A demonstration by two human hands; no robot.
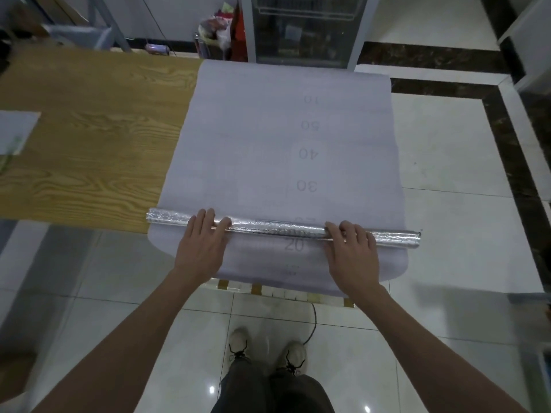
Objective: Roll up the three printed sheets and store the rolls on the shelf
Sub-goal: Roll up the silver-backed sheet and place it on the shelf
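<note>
At the near edge of the wooden table (89, 129), a silver roll (283, 229) lies crosswise on a pale printed sheet (283, 138). The sheet is spread flat away from the person, with the numerals 30, 40 and 50 running up its middle. A short flap of it, bearing the numeral 20, extends on the near side of the roll and overhangs the table edge.

Left hand (202, 242): palm down on the near flap. Its fingers (208, 217) are laid fairly straight over the top of the roll, tips reaching the far side. They press rather than clasp.

Right hand (353, 254): palm down and well apart from the left, toward the roll's right end. Its fingers (343, 229) are bent over the roll and hooked round its top. The thumb is not clearly seen.

Both ends of the roll stick out past the hands, and the right end juts beyond the sheet's edge over the tiled floor (447, 174).

A second pale sheet (16, 131) lies at the far left of the table. The person's shoes (238, 341) show below.
</note>
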